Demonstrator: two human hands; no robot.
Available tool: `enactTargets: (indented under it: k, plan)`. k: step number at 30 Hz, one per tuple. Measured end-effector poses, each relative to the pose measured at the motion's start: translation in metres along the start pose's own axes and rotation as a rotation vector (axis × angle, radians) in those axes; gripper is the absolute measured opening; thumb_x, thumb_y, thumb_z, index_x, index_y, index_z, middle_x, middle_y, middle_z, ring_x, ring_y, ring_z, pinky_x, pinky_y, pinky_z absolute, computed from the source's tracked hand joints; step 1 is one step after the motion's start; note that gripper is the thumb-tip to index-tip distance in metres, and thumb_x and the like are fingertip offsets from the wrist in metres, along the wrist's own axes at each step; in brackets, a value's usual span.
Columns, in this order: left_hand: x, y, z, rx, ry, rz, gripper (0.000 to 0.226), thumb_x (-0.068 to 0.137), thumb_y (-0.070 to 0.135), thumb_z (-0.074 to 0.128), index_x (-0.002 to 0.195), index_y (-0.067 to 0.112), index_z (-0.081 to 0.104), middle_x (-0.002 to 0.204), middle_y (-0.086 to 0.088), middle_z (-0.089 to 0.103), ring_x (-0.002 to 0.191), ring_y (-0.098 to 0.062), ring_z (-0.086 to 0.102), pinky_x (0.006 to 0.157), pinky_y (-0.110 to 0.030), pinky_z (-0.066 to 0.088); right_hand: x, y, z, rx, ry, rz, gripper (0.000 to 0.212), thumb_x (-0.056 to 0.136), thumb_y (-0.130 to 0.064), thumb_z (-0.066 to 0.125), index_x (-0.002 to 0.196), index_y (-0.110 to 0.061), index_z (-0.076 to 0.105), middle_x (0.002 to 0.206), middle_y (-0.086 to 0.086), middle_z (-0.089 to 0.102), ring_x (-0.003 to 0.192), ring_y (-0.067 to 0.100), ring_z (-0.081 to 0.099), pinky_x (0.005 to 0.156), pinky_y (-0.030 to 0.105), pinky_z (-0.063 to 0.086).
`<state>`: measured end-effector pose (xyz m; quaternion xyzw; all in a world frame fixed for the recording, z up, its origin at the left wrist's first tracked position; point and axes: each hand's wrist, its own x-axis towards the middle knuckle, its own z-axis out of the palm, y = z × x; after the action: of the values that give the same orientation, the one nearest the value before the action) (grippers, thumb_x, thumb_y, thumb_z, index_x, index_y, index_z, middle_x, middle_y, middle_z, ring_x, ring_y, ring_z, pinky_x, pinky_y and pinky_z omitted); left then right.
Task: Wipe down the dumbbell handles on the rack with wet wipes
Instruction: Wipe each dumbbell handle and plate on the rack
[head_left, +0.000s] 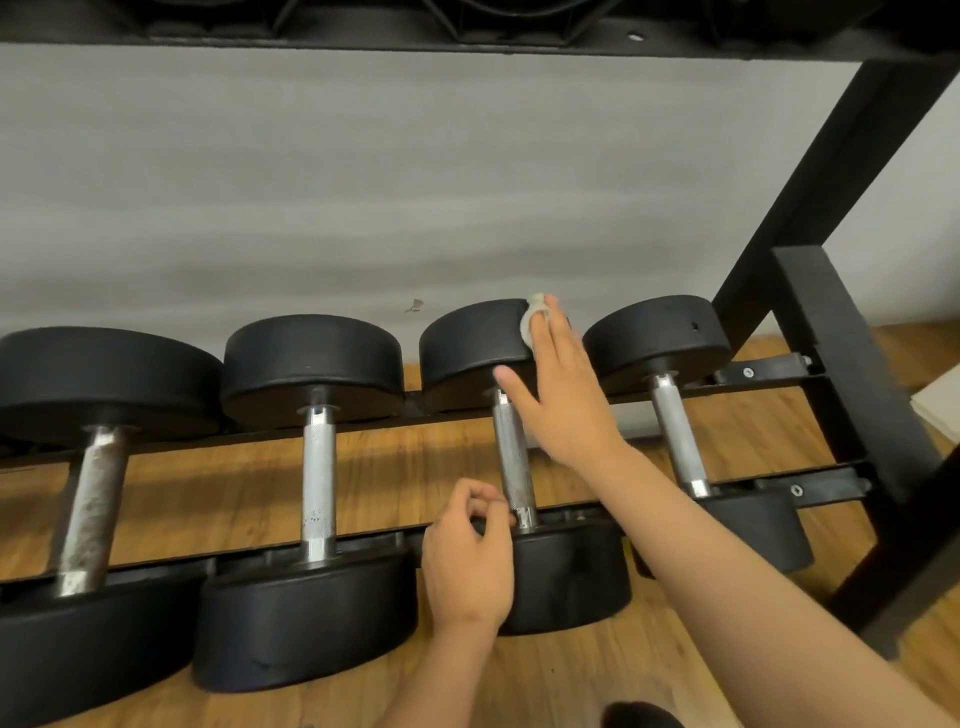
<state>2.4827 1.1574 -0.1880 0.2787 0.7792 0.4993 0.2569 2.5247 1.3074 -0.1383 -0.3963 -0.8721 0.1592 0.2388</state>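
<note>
A grey wall (311, 182) stands behind the rack (852, 332), and a wood floor (415, 457) shows beneath the rack's two low rails. The rack is black metal, and its slanted post is at its right end.

Four dumbbells lie side by side across the rack's rails, each with one black head on the wall side and one on the near side. Counted from the rack's left end:
- The first dumbbell (88, 499) has a rusty, blotched handle.
- The second dumbbell (318, 467) has a bright knurled handle.
- The third dumbbell (511, 457) is the one under both hands.
- The fourth dumbbell (678, 436) lies closest to the rack's right post.

The right hand (566, 395) reaches across the rack to the far head (467, 343) of the third dumbbell. Its fingers are stretched out fairly straight on the head's right edge and the thumb is splayed towards the handle.

The left hand (467, 561) sits at the rack's near rail, just beside the near end of the third handle. Its fingers are curled in, and I cannot tell whether they grasp anything.

The white wipe (531, 327) is bunched under the right fingers and pressed against the far head, above the handle.
</note>
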Motion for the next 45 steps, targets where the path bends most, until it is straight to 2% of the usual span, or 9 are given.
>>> enactTargets:
  k: [7,13,20,23,27,34,38,41,45]
  plan:
    - [-0.001,0.004,-0.002,0.008,0.001,0.018,0.013,0.094,0.024,0.052,0.084,0.031,0.057,0.076,0.008,0.068,0.076,-0.002,0.059,0.064,-0.02,0.038,-0.027,0.02,-0.002,0.261,-0.129,-0.042,0.102,0.089,-0.038,0.067,0.154,-0.024,-0.011,0.156,-0.017,-0.023,0.146,0.002,-0.014,0.12,0.029,0.007]
    - [-0.003,0.004,-0.004,-0.028,-0.006,0.012,0.014,0.093,0.02,0.053,0.083,0.028,0.059,0.071,0.01,0.067,0.074,0.006,0.057,0.064,-0.02,0.038,0.016,0.021,-0.007,0.323,-0.124,0.135,0.103,0.088,-0.019,0.071,0.155,-0.018,-0.007,0.163,-0.007,-0.011,0.149,0.009,-0.004,0.121,0.03,0.011]
    - [-0.002,0.005,-0.003,-0.02,-0.006,0.009,0.013,0.092,0.023,0.055,0.081,0.029,0.059,0.07,0.01,0.067,0.075,-0.002,0.06,0.07,-0.022,0.041,-0.013,0.043,0.006,0.457,-0.096,0.191,0.098,0.088,-0.01,0.069,0.157,-0.022,0.0,0.163,-0.008,-0.001,0.134,-0.01,0.008,0.096,-0.007,0.014]
    - [-0.003,0.005,-0.004,-0.028,-0.012,0.006,0.013,0.092,0.022,0.055,0.082,0.029,0.059,0.069,0.01,0.067,0.075,-0.002,0.06,0.071,-0.022,0.041,0.008,0.045,0.005,0.548,-0.089,0.25,0.097,0.088,-0.011,0.07,0.157,-0.022,0.003,0.164,-0.005,0.005,0.146,0.007,0.012,0.108,0.015,0.018]
    - [-0.002,0.005,-0.004,-0.024,-0.007,0.0,0.01,0.088,0.029,0.052,0.08,0.03,0.058,0.071,0.01,0.067,0.081,-0.007,0.061,0.074,-0.027,0.045,-0.02,0.054,0.017,0.649,-0.099,0.267,0.099,0.087,-0.009,0.07,0.157,-0.026,0.002,0.162,-0.007,0.011,0.139,0.0,0.015,0.116,0.029,0.018]
    - [-0.003,0.009,-0.003,-0.028,-0.01,-0.021,0.016,0.092,0.019,0.056,0.08,0.029,0.059,0.071,0.009,0.068,0.075,-0.001,0.061,0.068,-0.019,0.04,0.011,0.069,0.026,0.806,-0.157,0.362,0.102,0.082,-0.006,0.074,0.156,-0.027,0.008,0.155,0.001,0.033,0.141,0.016,0.031,0.116,0.037,0.027]
    - [-0.002,0.008,-0.004,-0.012,-0.003,-0.014,0.016,0.091,0.017,0.057,0.079,0.028,0.059,0.07,0.009,0.068,0.072,0.001,0.061,0.067,-0.021,0.041,-0.005,0.08,0.049,0.876,-0.186,0.404,0.074,0.081,0.005,0.07,0.141,-0.019,0.035,0.138,0.0,0.049,0.135,0.017,0.042,0.106,0.029,0.038]
    - [-0.003,0.005,-0.003,-0.009,-0.001,-0.007,0.016,0.091,0.018,0.056,0.079,0.029,0.058,0.07,0.013,0.068,0.071,0.004,0.06,0.069,-0.022,0.042,-0.003,0.079,0.053,0.98,-0.169,0.451,0.067,0.08,0.007,0.069,0.137,-0.017,0.041,0.134,-0.001,0.054,0.131,0.016,0.048,0.107,0.03,0.039]
    - [-0.002,0.005,-0.003,-0.012,-0.011,-0.001,0.016,0.092,0.018,0.057,0.08,0.029,0.058,0.07,0.013,0.068,0.071,0.002,0.062,0.07,-0.023,0.044,-0.01,0.071,0.035,1.043,-0.076,0.439,0.081,0.083,0.006,0.067,0.151,-0.016,0.031,0.147,0.001,0.047,0.137,0.015,0.043,0.113,0.034,0.036]
